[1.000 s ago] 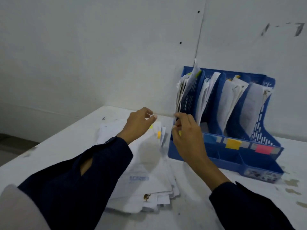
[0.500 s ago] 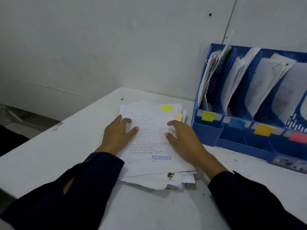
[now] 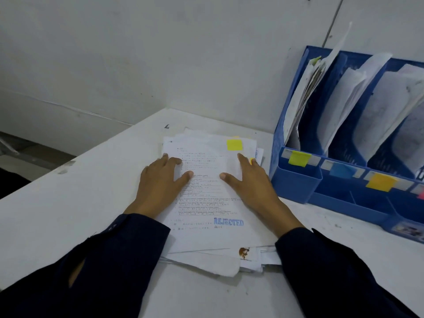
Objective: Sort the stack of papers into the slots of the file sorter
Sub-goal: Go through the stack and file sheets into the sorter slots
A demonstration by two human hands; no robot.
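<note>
A loose stack of papers (image 3: 206,228) lies on the white table in front of me. Its top sheet carries a yellow sticky note (image 3: 234,144) at the upper right and a blue "REJECTED" stamp near the bottom. My left hand (image 3: 160,184) rests flat on the left side of the top sheet, fingers spread. My right hand (image 3: 250,187) lies flat on the right side, fingertips near the sticky note. The blue file sorter (image 3: 296,180) stands to the right against the wall, its slots holding upright papers and marked by yellow, blue, orange and pink tabs.
The white table (image 3: 80,203) ends at a left edge with dark floor beyond. A white wall rises right behind the stack and the sorter. A small compartment at the sorter's front right corner holds something unclear.
A second ago my right hand was at the sorter's leftmost slot and my left hovered above the stack. Both hands have come down flat on the top sheet, and the view has tilted down.
</note>
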